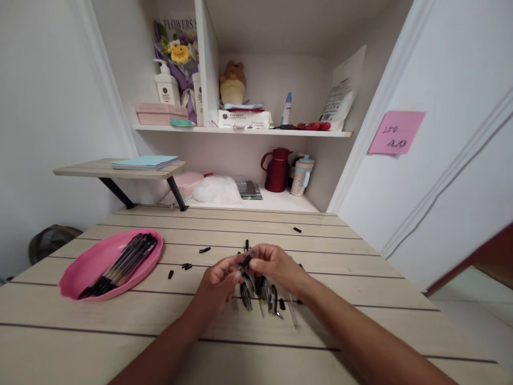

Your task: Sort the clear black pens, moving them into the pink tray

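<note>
My left hand [219, 279] and my right hand [274, 266] come together over the middle of the table. Both are closed, fingertips pinching a small black pen part [245, 262] between them; the fingers partly cover it, so its exact shape is unclear. Under and just in front of the hands lies a loose pile of pen parts [262, 289], black and clear, partly hidden. A clear pen tube [294, 313] rests at the right of the pile. Small black pieces [187, 266] are scattered to the left, and another black piece [297, 230] lies farther back on the right.
To the left, a pink tray [70, 272] holds several black-and-clear pens [126, 262]. Behind it a small raised shelf [88, 170] carries light-blue paper [145, 162]. A dark red jug [276, 170] and a pale tumbler [302, 175] stand at the back of the slatted table [192, 321].
</note>
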The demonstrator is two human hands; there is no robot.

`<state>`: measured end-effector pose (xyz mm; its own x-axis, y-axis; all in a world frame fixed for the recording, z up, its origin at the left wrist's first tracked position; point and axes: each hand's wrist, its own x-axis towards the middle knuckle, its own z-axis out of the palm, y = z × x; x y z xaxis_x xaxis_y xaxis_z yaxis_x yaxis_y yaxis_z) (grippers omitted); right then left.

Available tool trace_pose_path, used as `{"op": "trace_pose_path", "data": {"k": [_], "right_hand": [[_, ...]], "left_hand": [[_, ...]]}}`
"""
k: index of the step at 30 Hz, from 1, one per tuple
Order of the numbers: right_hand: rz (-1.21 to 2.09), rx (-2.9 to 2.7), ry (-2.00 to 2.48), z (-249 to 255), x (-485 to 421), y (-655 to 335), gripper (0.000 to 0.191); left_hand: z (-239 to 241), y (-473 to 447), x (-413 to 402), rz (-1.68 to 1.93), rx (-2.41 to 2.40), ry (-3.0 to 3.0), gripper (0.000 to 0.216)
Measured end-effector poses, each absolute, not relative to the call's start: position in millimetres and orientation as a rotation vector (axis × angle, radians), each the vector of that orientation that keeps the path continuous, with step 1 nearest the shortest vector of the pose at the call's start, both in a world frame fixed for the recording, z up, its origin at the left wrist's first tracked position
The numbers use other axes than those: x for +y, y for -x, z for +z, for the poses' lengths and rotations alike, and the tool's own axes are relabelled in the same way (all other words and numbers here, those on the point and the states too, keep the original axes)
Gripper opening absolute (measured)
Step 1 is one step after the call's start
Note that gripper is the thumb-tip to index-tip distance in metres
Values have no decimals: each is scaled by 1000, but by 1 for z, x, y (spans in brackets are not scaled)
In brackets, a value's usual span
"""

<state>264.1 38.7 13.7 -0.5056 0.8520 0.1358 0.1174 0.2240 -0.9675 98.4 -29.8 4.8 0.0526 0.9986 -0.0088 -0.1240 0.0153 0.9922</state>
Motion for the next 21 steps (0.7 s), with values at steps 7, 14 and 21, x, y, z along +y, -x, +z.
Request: {"op": "trace_pose_path", "data": {"k": [7,14,21], "right_hand": [[345,-1978,1685,22,150,-346,26],[197,-2020,1785,-5,158,-360,18],[321,-2099,1653,-2,128,-331,16]], "left_hand": [[5,-92,-24,1260,1076,-1073,40],[6,-87,-22,1281,1071,-1052,33],[5,-89,-21,1219,1101,-1052,24]]}}
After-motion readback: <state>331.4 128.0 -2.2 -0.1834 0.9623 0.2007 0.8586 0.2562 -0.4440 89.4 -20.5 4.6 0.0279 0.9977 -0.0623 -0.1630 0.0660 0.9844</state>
